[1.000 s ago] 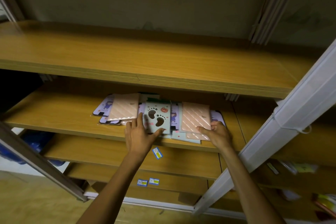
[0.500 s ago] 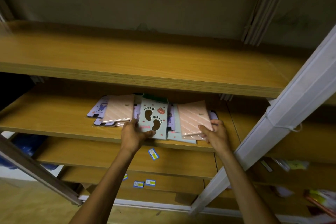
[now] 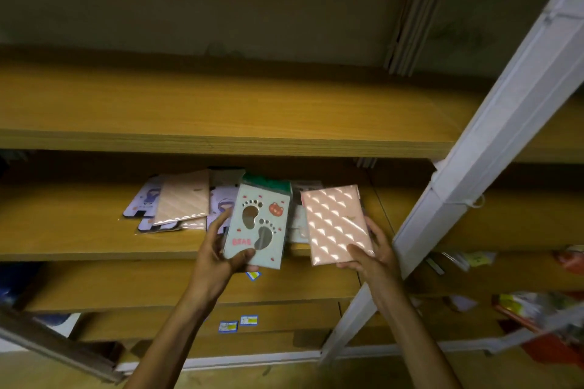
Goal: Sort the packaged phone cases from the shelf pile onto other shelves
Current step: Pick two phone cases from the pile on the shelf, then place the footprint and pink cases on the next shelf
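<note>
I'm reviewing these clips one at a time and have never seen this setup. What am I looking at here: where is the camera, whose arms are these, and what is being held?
There is no machine here. The single view comes from a wide-angle camera worn on a person's head, looking forward and down, so the two bare arms reaching up from the bottom are the wearer's own. In front stands a wooden shelf unit with a white post crossing on the right. The left hand holds a pale green packaged case printed with footprints. The right hand holds a glossy pink packaged case. Both are lifted in front of the middle shelf, where the rest of the pile lies flat: more pink packs and some with cartoon figures. The shelf above looks bare.
</note>
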